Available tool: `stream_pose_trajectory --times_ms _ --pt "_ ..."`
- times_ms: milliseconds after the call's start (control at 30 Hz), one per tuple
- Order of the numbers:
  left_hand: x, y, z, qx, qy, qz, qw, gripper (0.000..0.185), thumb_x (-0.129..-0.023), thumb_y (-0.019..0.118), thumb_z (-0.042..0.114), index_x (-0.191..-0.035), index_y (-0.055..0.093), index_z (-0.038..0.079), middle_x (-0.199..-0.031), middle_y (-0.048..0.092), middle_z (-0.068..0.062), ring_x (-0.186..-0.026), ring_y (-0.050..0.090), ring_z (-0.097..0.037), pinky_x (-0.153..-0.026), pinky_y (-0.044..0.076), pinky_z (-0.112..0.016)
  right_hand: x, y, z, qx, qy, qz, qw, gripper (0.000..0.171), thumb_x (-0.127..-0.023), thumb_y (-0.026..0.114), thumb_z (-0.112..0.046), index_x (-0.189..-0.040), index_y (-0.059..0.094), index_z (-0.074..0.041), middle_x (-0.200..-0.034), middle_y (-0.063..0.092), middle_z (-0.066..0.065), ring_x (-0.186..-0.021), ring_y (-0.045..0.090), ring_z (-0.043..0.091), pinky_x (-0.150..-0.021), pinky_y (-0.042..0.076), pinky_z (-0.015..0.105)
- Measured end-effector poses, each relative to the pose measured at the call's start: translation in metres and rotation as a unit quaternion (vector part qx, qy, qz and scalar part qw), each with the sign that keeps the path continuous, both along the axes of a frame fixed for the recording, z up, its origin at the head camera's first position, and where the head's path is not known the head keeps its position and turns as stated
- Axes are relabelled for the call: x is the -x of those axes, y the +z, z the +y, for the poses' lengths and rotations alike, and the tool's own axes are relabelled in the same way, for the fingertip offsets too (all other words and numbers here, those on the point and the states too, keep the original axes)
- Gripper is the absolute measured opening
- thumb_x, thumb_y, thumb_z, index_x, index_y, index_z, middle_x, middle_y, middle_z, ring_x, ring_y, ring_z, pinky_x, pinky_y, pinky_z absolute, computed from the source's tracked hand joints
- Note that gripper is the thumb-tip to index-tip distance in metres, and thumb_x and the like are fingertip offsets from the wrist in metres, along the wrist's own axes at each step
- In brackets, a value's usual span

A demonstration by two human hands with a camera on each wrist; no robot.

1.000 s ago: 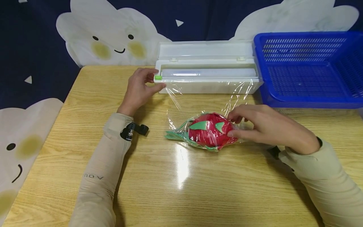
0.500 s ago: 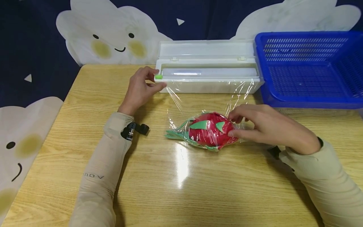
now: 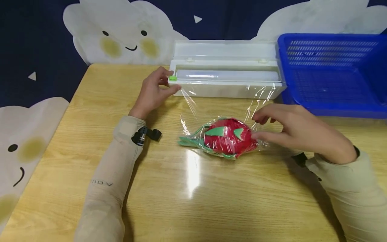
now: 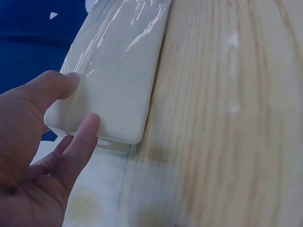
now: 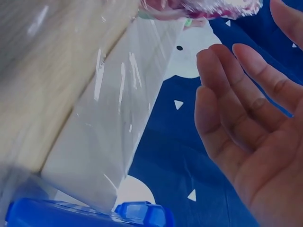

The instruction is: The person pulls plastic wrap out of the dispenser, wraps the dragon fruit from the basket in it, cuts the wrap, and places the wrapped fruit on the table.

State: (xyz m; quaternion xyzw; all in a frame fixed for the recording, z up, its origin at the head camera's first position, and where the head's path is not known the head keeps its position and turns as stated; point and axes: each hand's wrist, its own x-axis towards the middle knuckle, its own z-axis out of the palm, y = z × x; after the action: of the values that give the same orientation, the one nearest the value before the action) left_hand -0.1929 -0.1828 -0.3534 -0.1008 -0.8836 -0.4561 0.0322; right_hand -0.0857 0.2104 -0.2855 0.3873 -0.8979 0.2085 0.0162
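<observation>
Left hand: grip pinching the box's left end, probably to steady it. Film: runs from box to fruit, apparently as cover. Fruit: on the desk before the box, under film; long axis left to right, near-parallel to the box, green tips pointing left. Right hand: grip loose, holding nothing, by the fruit's red end; contact unclear. Basket: beside the box's right end.

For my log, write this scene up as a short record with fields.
left grip: pinches the left end of the white box
right grip: fingers apart, near the right end of the red-and-green item
white box: lid up, roll inside
clear film: runs from the box over the item
blue basket: right of the box
</observation>
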Motion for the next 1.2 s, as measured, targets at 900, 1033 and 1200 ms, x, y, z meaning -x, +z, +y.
stream_pose_trajectory --times_ms 900,1033,1200 --pt "-0.003 0.001 0.000 0.021 0.010 0.003 0.9997 0.044 -0.091 0.080 0.032 -0.127 0.060 0.015 -0.086 0.065 -0.005 -0.077 0.058 -0.021 -0.059 0.041 -0.023 0.066 0.068 -0.075 -0.115 0.086 0.039 0.989 0.020 -0.092 0.078 -0.027 -0.098 0.069 -0.010 -0.086 0.073 0.002 -0.079 0.067 0.015 -0.073 0.058 0.040" --pt "-0.004 0.002 0.000 0.023 0.011 -0.001 0.9997 0.045 -0.091 0.080 0.033 -0.128 0.060 0.016 -0.086 0.067 -0.006 -0.075 0.058 -0.020 -0.059 0.042 -0.024 0.078 0.070 -0.088 -0.130 0.097 0.030 0.986 0.020 -0.094 0.076 -0.026 -0.098 0.068 -0.009 -0.085 0.072 0.005 -0.077 0.065 0.017 -0.073 0.055 0.039" --pt "-0.006 0.003 0.000 0.025 0.014 -0.002 0.9996 0.046 -0.092 0.080 0.033 -0.129 0.060 0.016 -0.087 0.068 -0.007 -0.074 0.058 -0.019 -0.059 0.042 -0.025 0.093 0.072 -0.107 -0.158 0.097 0.009 0.983 0.024 -0.096 0.073 -0.031 -0.101 0.069 -0.007 -0.087 0.073 0.008 -0.075 0.065 0.018 -0.073 0.054 0.039"
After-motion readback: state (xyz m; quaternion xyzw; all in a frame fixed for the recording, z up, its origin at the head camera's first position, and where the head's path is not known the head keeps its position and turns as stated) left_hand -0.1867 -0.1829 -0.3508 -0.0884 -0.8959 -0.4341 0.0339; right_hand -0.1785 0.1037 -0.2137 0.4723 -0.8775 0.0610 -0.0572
